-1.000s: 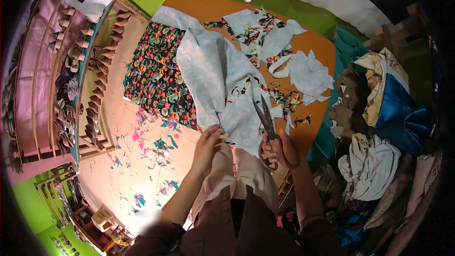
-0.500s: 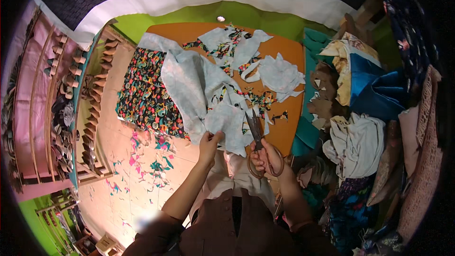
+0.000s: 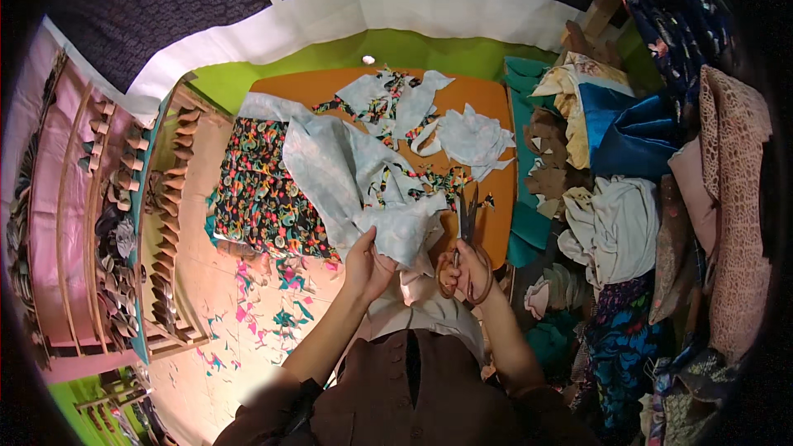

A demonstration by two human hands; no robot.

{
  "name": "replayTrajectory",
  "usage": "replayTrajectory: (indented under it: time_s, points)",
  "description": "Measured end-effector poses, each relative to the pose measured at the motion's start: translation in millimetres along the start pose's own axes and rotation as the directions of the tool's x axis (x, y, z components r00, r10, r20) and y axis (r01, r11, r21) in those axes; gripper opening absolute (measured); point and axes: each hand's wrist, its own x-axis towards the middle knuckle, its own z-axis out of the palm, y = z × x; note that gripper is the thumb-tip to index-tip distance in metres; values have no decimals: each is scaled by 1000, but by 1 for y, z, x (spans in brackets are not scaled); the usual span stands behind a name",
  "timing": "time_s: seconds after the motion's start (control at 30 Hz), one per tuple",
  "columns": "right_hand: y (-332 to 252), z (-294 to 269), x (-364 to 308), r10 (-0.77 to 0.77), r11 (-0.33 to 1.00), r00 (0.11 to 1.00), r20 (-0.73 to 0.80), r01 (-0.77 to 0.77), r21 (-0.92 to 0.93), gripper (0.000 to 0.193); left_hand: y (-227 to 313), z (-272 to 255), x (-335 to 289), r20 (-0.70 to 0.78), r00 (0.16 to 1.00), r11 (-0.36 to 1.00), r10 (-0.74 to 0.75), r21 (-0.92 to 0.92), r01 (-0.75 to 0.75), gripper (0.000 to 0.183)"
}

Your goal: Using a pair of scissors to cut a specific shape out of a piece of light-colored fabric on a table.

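Note:
My left hand [image 3: 368, 268] pinches the near edge of a floral cloth [image 3: 396, 235], its pale underside turned up and its loose corner hanging towards me. To the right, my right hand [image 3: 465, 271] grips a pair of large dark scissors [image 3: 469, 225] by the brown loop handles. Their blades point away from me, parted a little, just right of the cloth's edge. The cloth's black printed side [image 3: 268, 186], with red, green and yellow flowers, drapes over the left of the orange table [image 3: 330, 78]. A pile of pale cut pieces [image 3: 472, 137] lies beyond the scissors.
More floral offcuts [image 3: 388, 99] lie at the table's far side. Shoe lasts [image 3: 169, 206] line a rack on the left, and coloured scraps [image 3: 285, 314] litter the floor. Stacked fabrics, among them blue satin [image 3: 624, 128] and white cloth [image 3: 619, 227], crowd the right side.
The scissors have shifted right, away from the cloth's edge, and their blades have parted more. My left hand has turned, and the cloth's near corner is gathered and lifted. The view has tilted slightly.

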Motion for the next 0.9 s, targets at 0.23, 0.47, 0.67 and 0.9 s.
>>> replayTrajectory:
  time_s: [0.23,0.47,0.67,0.9]
  points:
    - [2,36,20,-158,950,987,-25,159,270,22,17,14,-7,92,986,983,-136,133,123,36]
    - [-8,55,23,-236,967,962,138,218,135,21,55,3,-7,13,994,970,-109,219,103,34]
    - [13,86,29,-274,962,958,85,271,46,25,72,3,-2,348,937,993,-12,111,-29,47]
    - [35,105,39,-234,963,971,-48,239,124,27,69,-6,7,264,960,984,-90,175,44,49]
